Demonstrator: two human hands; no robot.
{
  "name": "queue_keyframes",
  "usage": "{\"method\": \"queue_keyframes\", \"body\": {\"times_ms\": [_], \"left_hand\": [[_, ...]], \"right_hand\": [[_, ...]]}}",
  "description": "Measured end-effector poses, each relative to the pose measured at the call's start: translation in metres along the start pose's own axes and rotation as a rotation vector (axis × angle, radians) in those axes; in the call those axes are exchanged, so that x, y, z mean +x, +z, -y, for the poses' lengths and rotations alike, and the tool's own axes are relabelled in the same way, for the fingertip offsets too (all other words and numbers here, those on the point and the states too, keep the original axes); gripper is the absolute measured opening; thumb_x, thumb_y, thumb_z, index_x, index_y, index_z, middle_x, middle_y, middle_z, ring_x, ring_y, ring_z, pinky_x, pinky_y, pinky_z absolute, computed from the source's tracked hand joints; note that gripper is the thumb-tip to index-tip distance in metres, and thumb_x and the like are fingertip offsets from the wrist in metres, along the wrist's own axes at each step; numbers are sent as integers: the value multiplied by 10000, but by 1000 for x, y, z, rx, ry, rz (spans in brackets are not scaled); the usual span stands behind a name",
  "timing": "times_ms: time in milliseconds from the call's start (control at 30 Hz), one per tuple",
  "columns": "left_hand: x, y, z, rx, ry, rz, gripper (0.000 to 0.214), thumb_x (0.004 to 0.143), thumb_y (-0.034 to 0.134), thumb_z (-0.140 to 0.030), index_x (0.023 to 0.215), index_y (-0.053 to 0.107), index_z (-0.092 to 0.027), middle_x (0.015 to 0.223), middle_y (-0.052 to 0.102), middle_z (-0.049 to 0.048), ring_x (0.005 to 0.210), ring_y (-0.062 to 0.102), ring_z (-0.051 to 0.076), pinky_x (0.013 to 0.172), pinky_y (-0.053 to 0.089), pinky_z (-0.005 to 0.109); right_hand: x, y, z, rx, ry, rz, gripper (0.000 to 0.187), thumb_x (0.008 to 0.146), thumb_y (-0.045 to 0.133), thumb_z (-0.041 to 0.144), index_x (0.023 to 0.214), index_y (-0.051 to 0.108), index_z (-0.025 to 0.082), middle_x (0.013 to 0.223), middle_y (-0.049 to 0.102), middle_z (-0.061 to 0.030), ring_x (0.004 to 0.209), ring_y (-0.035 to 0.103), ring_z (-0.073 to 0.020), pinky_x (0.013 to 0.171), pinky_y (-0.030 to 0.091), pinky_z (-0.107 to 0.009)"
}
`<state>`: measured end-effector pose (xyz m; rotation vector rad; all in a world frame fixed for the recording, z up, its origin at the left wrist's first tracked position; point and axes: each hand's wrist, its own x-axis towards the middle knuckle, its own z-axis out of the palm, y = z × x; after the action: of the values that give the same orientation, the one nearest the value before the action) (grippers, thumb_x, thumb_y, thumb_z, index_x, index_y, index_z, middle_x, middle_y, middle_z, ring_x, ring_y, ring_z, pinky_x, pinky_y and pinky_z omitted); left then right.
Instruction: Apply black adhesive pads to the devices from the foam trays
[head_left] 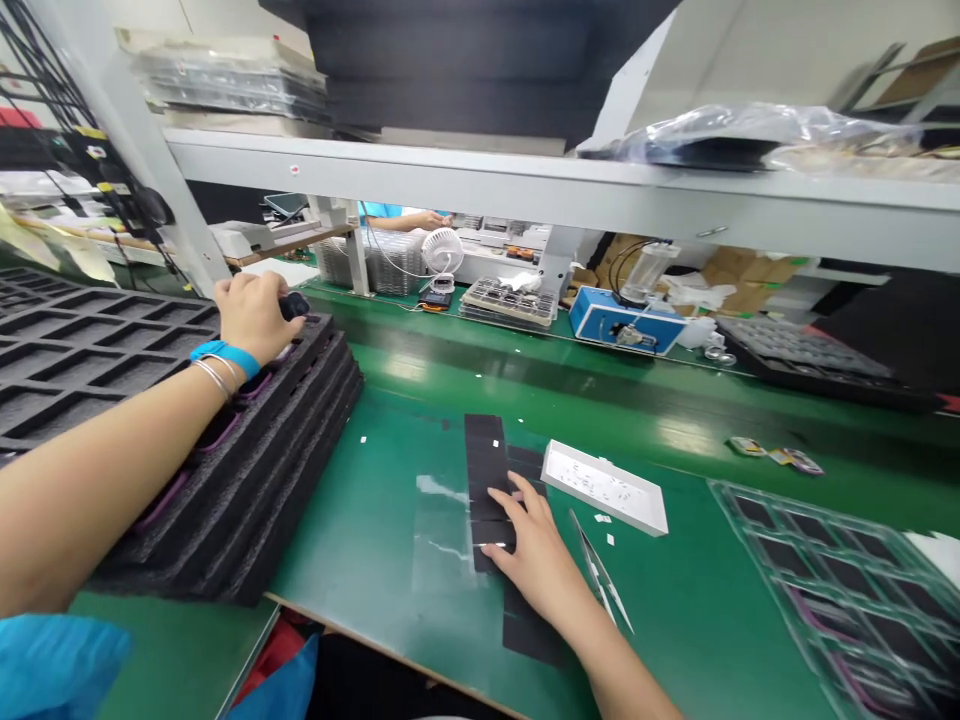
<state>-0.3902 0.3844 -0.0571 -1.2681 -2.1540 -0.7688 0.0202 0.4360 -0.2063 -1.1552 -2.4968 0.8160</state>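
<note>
My left hand (251,318) is closed at the far right edge of the stacked black foam trays (300,440), with a small dark object (295,305) at its fingers whose kind I cannot make out. A blue band and thin bangles circle that wrist. My right hand (536,550) lies with fingers apart on a black strip sheet (487,455), thumb and fingertips touching it. More black sheet (529,630) shows below that hand, and a clear film (439,535) lies to the left. Tweezers (596,570) and a shallow white tray (604,485) of tiny pieces sit to the right.
A clear blister tray (847,570) with dark rectangular parts lies at the right. Small packets (776,455) lie beyond it. Along the back stand a white fan (442,252), a blue machine (626,322) and stacked trays (510,300). A shelf beam (525,190) crosses above; another person's hand (424,220) shows behind.
</note>
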Motion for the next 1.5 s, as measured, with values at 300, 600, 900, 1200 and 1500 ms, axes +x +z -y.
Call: {"method": "queue_keyframes", "body": {"times_ms": [300,600,900,1200,1500], "left_hand": [[12,9,-6,117,-321,163,659,737,614,-476,1173,359,-51,1133,589,127,1107,458,299,926,293,556],[38,-10,-25,307,-302,564,776,836,468,-588,1313,340,10,1335,439,225,1212,423,362,936,346,534],[-176,-78,-135,-319,282,643,295,766,461,-579,927,675,-455,907,701,-99,868,660,223,782,548,355],[-265,31,-184,-362,364,731,408,818,483,-219,1214,571,-180,1370,471,93,1299,385,260,1068,368,442],[-259,36,-179,-376,469,756,438,813,498,-166,1237,536,-266,1406,432,68,1332,322,282,1060,344,498]], "right_hand": [[13,-7,-13,667,154,-166,612,615,649,189,1208,515,256,1473,186,-82,1189,467,-254,761,557,-328],[25,-9,-23,1209,392,-13,620,566,745,137,1141,527,218,1032,656,-69,806,643,-147,806,502,-318],[23,-13,-16,1393,458,72,451,600,695,72,1018,601,214,786,607,20,685,608,-110,616,507,-250],[9,-15,-12,1476,373,88,267,613,724,165,830,570,190,750,661,11,689,634,-133,669,499,-282],[-14,-7,-21,1514,248,-44,226,541,608,104,748,611,194,756,690,13,738,628,-160,759,493,-321]]}}
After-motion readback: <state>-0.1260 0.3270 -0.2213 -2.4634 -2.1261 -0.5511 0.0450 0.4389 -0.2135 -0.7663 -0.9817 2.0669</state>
